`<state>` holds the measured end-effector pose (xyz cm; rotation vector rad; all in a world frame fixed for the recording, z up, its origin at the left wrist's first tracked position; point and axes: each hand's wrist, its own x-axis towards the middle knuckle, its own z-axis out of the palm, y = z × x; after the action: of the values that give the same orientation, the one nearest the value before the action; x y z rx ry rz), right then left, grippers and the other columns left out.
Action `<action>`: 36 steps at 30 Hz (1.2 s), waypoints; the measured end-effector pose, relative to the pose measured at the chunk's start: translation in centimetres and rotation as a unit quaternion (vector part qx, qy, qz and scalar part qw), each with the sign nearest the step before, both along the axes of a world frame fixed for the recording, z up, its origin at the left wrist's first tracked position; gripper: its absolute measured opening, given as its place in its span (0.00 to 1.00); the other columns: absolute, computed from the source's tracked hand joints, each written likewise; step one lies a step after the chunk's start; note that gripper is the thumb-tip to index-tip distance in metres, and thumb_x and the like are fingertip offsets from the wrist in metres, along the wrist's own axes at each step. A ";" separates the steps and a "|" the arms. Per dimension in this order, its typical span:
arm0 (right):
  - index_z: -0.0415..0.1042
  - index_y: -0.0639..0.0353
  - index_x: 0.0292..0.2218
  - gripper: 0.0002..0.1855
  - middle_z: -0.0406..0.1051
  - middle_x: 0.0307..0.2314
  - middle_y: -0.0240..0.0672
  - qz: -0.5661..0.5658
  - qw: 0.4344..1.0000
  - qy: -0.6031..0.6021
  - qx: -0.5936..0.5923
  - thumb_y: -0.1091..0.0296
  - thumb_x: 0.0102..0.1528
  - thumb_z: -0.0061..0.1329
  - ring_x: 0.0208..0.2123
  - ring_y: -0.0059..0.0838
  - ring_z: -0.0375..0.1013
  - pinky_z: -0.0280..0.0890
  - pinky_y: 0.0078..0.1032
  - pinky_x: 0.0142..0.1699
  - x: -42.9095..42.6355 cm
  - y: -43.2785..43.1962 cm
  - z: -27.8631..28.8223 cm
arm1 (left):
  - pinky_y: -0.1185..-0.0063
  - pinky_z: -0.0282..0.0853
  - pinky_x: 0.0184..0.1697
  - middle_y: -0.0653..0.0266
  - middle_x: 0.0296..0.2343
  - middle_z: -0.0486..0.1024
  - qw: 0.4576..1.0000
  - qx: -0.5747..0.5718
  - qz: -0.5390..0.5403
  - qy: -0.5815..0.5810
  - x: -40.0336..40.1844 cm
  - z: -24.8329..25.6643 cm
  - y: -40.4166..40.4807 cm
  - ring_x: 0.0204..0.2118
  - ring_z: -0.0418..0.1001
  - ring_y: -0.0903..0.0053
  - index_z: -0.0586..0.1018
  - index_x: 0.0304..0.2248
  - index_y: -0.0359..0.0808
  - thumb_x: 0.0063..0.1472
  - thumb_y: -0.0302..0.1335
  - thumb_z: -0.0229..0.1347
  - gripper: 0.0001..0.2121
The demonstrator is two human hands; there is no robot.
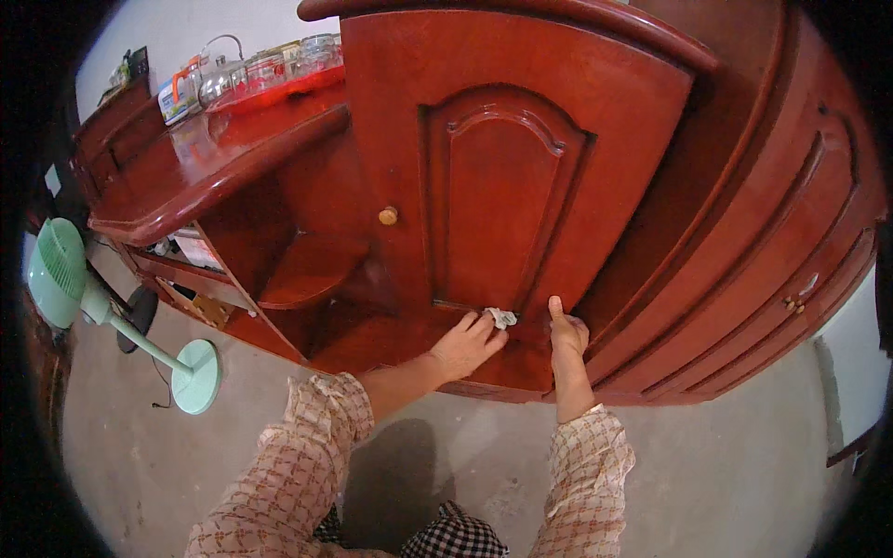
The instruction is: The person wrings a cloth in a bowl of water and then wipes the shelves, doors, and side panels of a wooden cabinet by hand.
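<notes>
My left hand (469, 347) presses a crumpled white tissue or cloth (502, 319) against the lower edge of the raised panel on a red-brown wooden cabinet door (502, 209). To its right, my right hand (568, 335) grips the door's lower right edge, thumb pointing up along the front and fingers partly hidden. A round light-wood knob (388, 215) sits on the left side of this door. Below the door, the cabinet's bottom ledge (446, 373) shows near both wrists.
At left, curved corner shelves (314, 272) stand under a glossy countertop (209, 167). A red tray (279, 91) there carries glass jars and a metal kettle (222, 82). A mint-green fan (195, 376) stands on the concrete floor (265, 446). A tall wardrobe (753, 279) rises at right.
</notes>
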<state>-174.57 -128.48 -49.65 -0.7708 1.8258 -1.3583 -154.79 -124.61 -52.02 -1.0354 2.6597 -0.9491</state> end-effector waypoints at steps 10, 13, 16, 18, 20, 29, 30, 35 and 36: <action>0.65 0.60 0.23 0.29 0.67 0.23 0.35 -0.001 0.997 -0.077 -0.022 0.42 0.40 0.64 0.29 0.28 0.64 0.61 0.27 0.42 -1.7 -2.1 -3.6 | 0.68 0.53 0.52 0.62 0.52 0.61 0.974 0.061 0.103 0.190 1.7 0.4 0.8 0.56 0.55 0.68 0.66 0.52 0.36 0.55 0.31 0.49 0.23; 0.65 0.60 0.23 0.29 0.67 0.24 0.35 0.006 0.998 -0.067 0.006 0.42 0.40 0.64 0.31 0.29 0.63 0.61 0.26 0.43 -1.6 -1.6 -2.6 | 0.67 0.53 0.51 0.65 0.52 0.60 0.955 0.045 0.132 0.263 6.1 0.6 1.3 0.54 0.56 0.68 0.67 0.51 0.36 0.53 0.31 0.52 0.24; 0.64 0.59 0.23 0.29 0.66 0.23 0.33 -0.008 0.999 -0.051 0.015 0.42 0.40 0.64 0.29 0.29 0.62 0.61 0.26 0.42 -1.5 -1.2 -2.0 | 0.66 0.54 0.49 0.64 0.52 0.61 0.944 0.033 0.159 0.287 6.4 0.3 1.8 0.53 0.57 0.67 0.67 0.51 0.36 0.52 0.31 0.53 0.25; 0.64 0.59 0.23 0.30 0.65 0.23 0.32 -0.005 0.999 -0.038 0.001 0.42 0.39 0.64 0.28 0.28 0.61 0.61 0.26 0.40 -1.1 -1.1 -1.9 | 0.67 0.56 0.47 0.59 0.52 0.60 0.924 0.068 0.200 0.319 4.9 0.3 2.1 0.53 0.57 0.65 0.68 0.50 0.34 0.52 0.33 0.54 0.25; 0.65 0.60 0.24 0.30 0.65 0.23 0.32 0.006 0.999 -0.048 -0.004 0.42 0.40 0.63 0.28 0.28 0.61 0.62 0.26 0.40 -0.7 -1.0 -2.0 | 0.68 0.56 0.47 0.57 0.51 0.60 0.921 0.121 0.158 0.334 2.4 -0.2 1.5 0.53 0.57 0.64 0.68 0.49 0.32 0.53 0.34 0.53 0.24; 0.66 0.60 0.25 0.29 0.67 0.23 0.32 -0.018 0.999 -0.050 0.005 0.42 0.41 0.63 0.28 0.28 0.62 0.62 0.27 0.40 -1.2 -1.0 -1.7 | 0.69 0.58 0.49 0.60 0.48 0.64 0.848 0.058 0.177 0.497 2.5 -0.9 1.7 0.52 0.61 0.63 0.71 0.45 0.36 0.55 0.28 0.52 0.17; 0.66 0.60 0.24 0.29 0.67 0.23 0.33 -0.026 0.998 -0.056 0.011 0.43 0.41 0.63 0.28 0.29 0.62 0.62 0.27 0.40 -0.9 -1.0 -1.9 | 0.71 0.59 0.50 0.61 0.48 0.65 0.749 0.124 0.180 0.625 4.0 -0.7 1.3 0.51 0.62 0.65 0.71 0.46 0.34 0.57 0.29 0.51 0.16; 0.67 0.61 0.24 0.28 0.68 0.24 0.34 0.009 0.999 -0.040 0.016 0.43 0.41 0.63 0.29 0.29 0.63 0.62 0.27 0.41 -1.0 -1.2 -2.2 | 0.77 0.58 0.52 0.65 0.47 0.67 0.268 0.284 0.135 0.911 3.8 8.0 -0.3 0.49 0.65 0.74 0.69 0.48 0.29 0.63 0.29 0.48 0.16; 0.67 0.61 0.23 0.28 0.68 0.24 0.34 -0.004 0.999 -0.048 0.008 0.43 0.41 0.63 0.29 0.29 0.63 0.62 0.27 0.41 -1.0 -1.3 -2.1 | 0.78 0.57 0.53 0.65 0.47 0.67 0.323 0.251 0.062 0.910 2.9 11.4 -0.3 0.50 0.64 0.76 0.69 0.48 0.28 0.63 0.29 0.47 0.16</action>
<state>-175.56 -129.82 -51.75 -0.6790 1.7658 -1.3600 -151.90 -124.90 -40.65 -2.7323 2.5323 2.7407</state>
